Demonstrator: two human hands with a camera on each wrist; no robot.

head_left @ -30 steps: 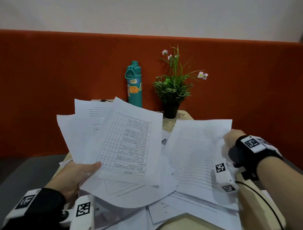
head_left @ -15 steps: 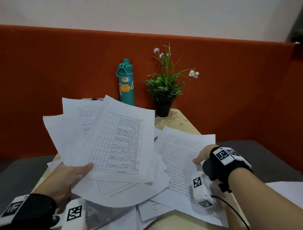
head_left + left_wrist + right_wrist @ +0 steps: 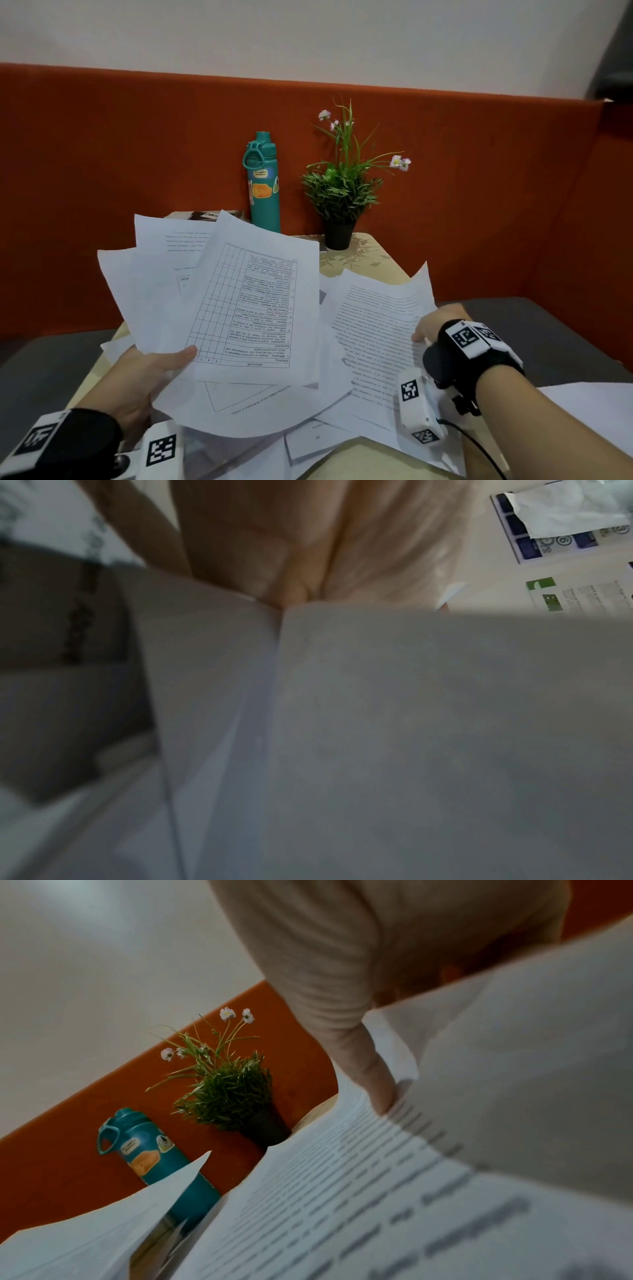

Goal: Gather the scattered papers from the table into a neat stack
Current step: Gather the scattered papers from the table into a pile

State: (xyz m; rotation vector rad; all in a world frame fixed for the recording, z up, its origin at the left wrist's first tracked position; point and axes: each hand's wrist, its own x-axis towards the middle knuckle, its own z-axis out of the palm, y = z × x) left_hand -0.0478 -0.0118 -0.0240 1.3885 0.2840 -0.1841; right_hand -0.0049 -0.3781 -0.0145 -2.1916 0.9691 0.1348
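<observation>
Mid-gather step, stack not squared yet. Left hand [image 3: 144,380] at 8 o'clock holds a fanned bundle of sheets [image 3: 219,298] raised off the surface [image 3: 359,260], thumb on top and fingers curled under, grip closed on the lower corner; top sheet is a printed table page [image 3: 253,308]. Sheets in the bundle sit skewed, edges not lined up. Right hand [image 3: 438,325] at 3 o'clock pinches the right edge of a text page [image 3: 373,329], lifting that edge; the right wrist view shows the thumb [image 3: 373,1085] pressed on the printed face with fingers behind, so the grip is closed on that one page. More loose papers [image 3: 318,435] lie overlapped on the surface from 5 to 6 o'clock, under both hands. Teal bottle [image 3: 263,185] and potted plant [image 3: 342,192] stand at 12 o'clock, well apart from the hands. Next move, by my read: bring the text page across onto the left bundle, then collect the remaining loose ones and tap the edges level. Risk: a one-corner hold lets sheets slip out.
</observation>
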